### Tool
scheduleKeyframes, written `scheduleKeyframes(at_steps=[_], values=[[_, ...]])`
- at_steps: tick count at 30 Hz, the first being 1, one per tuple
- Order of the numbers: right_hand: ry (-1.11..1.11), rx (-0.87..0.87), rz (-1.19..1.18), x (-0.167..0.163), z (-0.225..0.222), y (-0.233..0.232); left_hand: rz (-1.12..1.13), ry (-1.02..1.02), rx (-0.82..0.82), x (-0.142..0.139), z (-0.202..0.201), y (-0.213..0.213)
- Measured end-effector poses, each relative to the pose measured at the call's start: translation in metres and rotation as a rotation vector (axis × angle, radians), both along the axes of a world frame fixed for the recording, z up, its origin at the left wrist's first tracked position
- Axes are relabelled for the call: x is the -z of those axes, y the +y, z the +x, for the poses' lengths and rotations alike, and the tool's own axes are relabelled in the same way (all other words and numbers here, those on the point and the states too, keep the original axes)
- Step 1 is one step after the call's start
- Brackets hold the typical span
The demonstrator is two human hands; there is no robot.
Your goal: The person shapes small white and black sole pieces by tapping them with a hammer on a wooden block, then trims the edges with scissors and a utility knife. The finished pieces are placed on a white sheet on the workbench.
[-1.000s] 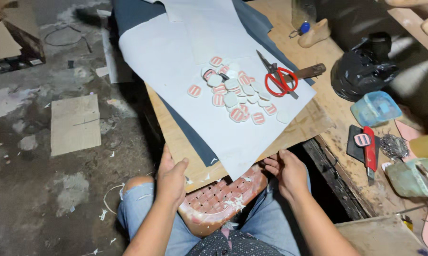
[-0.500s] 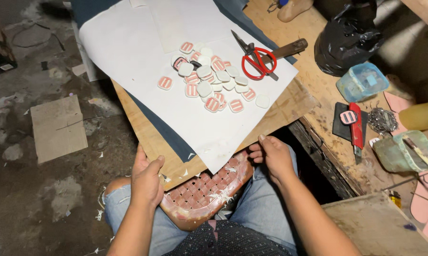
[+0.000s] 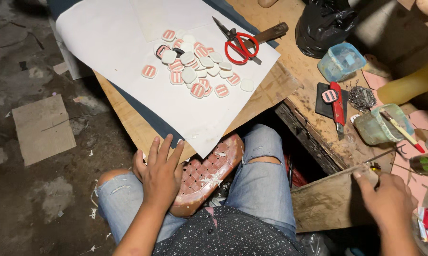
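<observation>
The left hand (image 3: 159,173) lies flat, fingers spread, on the near edge of the wooden board (image 3: 128,125) and the red shoe sole (image 3: 207,173) across the lap. The right hand (image 3: 387,201), fingers curled, pinches a thin metal tool (image 3: 382,155) at the right tabletop (image 3: 313,83).

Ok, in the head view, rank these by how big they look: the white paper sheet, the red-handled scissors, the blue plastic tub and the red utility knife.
1. White paper sheet, by far the largest.
2. Red-handled scissors.
3. Red utility knife, close to the scissors in length but slimmer.
4. Blue plastic tub, shorter than the knife though bulkier, so that order is unsure.
</observation>
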State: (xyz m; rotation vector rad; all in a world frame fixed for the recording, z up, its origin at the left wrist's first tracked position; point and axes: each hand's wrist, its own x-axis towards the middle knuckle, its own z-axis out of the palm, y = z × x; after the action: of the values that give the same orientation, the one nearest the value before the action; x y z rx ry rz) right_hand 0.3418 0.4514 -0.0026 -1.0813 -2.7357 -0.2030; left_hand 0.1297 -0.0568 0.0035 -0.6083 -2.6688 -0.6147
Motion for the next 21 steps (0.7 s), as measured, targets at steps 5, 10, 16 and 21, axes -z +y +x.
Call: scheduleKeyframes(at_steps=[5, 10, 16, 21], values=[[0.034, -0.097, -0.133, -0.010, 0.032, -0.016, -0.069, 0.037, -0.012, 0.001, 0.001, -0.002], [0.052, -0.170, -0.290, -0.049, 0.030, -0.068, 0.013, 0.085, 0.006, -0.020, 0.009, 0.004], [0.093, -0.289, -0.300, -0.134, 0.019, -0.077, 0.239, -0.074, 0.352, -0.048, 0.036, 0.023], [0.321, -0.369, -0.409, -0.163, 0.001, -0.074, 0.382, -0.451, 0.671, -0.054, 0.041, 0.046]])
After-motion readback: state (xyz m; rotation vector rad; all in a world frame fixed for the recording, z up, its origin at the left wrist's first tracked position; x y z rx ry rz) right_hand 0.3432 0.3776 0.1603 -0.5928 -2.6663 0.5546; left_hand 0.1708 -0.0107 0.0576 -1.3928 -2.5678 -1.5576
